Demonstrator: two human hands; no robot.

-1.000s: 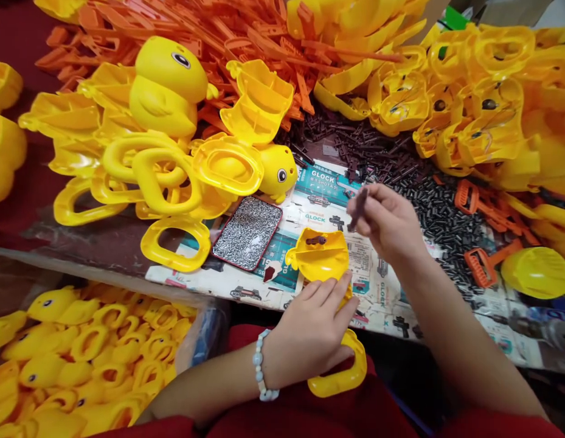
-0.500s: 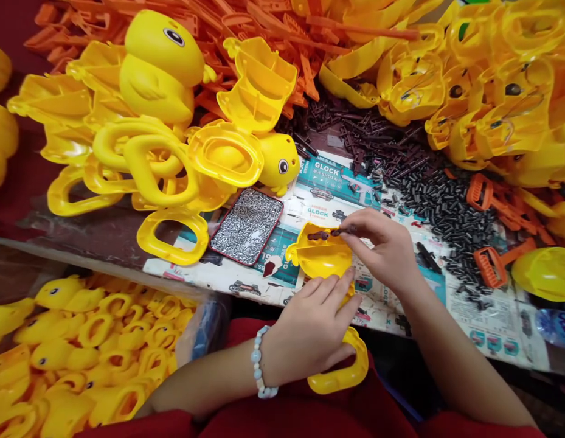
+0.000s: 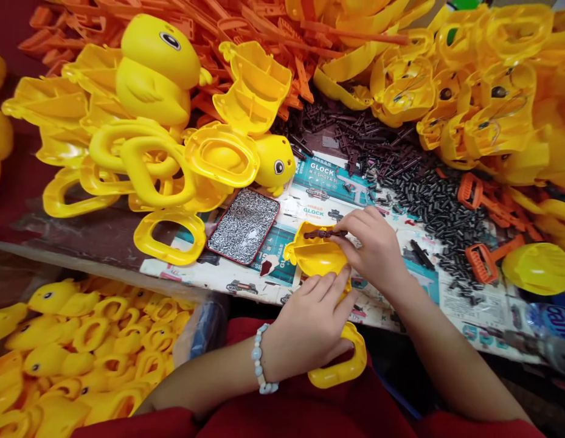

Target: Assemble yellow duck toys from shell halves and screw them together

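Observation:
A yellow duck shell half (image 3: 319, 257) lies open side up on the printed sheet, with its yellow ring handle (image 3: 341, 368) reaching over the table's front edge. My left hand (image 3: 309, 325), with a beaded bracelet at the wrist, lies over the shell's lower part and holds it; the palm hides the join to the handle. My right hand (image 3: 371, 243) pinches the end of a dark brown part (image 3: 325, 233), which lies across the shell's upper section.
A tray of small silver pins (image 3: 243, 225) sits left of the shell. Black pieces (image 3: 428, 204) and dark brown parts are heaped behind. Yellow shells, handles and orange parts (image 3: 483, 261) surround them. Finished-looking ducks (image 3: 58, 298) fill a container at lower left.
My right hand has moved slightly left and down, and the dark brown part now lies straighter along the shell. The view has shifted a little. A grey metal tool shows at the right edge.

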